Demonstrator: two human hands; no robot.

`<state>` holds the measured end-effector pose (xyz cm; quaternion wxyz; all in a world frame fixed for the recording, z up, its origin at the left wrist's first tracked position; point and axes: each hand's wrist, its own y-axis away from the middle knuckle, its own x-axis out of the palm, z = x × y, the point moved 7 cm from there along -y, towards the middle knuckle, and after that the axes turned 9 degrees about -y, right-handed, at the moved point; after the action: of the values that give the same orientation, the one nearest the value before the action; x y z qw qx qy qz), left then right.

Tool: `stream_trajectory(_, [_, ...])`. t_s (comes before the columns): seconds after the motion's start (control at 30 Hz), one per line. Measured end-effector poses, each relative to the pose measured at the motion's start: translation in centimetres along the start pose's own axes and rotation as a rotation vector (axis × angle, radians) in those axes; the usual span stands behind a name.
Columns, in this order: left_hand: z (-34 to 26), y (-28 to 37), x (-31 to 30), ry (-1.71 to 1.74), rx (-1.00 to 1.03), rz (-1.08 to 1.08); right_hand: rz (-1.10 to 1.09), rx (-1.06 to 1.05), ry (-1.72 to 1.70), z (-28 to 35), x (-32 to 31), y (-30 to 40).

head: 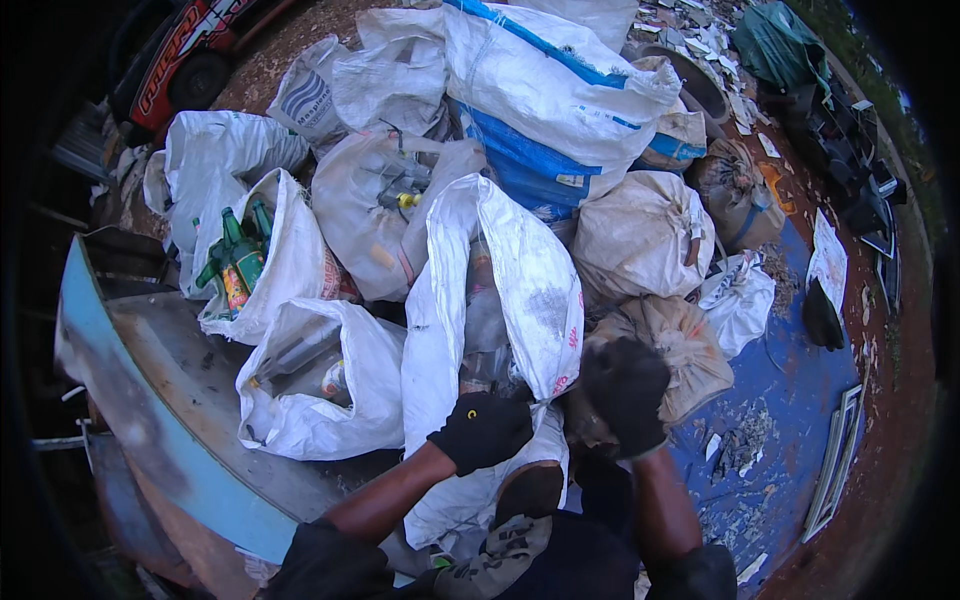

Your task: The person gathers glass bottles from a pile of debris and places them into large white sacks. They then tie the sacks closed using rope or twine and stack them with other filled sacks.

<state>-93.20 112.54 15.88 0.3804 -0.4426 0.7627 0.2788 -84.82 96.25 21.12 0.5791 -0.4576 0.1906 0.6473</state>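
Note:
In a dark glove, my left hand (484, 429) is closed on the near rim of a tall white woven sack (534, 300). Clear bottles (486, 322) show through its long mouth. To the right, my gloved right hand (628, 391) is raised with curled fingers beside that sack's edge. It partly covers a tan tied sack (686, 356) behind it. Whether it grips anything is hidden. Left of my left hand, a shorter white sack (367, 412) stands with its mouth apart, holding clear bottles (300, 352). A shoe (502, 547) shows below my hands.
Green glass bottles (238, 255) fill another white sack (296, 262) at left. A curved light-blue metal panel (150, 420) borders the left side. Closed sacks (645, 232) crowd the back. A blue tarpaulin (795, 420) with scraps and a white frame (832, 465) lies at right.

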Motion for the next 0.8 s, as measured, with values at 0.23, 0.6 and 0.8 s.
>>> stream_trajectory(0.23, [-4.1, -2.4, -4.3, 0.066, 0.302, -0.324, -0.085, 0.099, -0.132, -0.5, -1.2, -0.9])
stream_trajectory(0.6, [-1.7, -0.7, 4.7, -0.281, 0.480, -0.093, 0.308, -0.156, 0.328, -9.4, 6.3, 2.3])
stream_trajectory(0.8, [-0.3, -2.7, 1.8, -0.007, 0.084, -0.032, 0.360, -0.069, -0.188, -10.3, 4.0, -0.5])
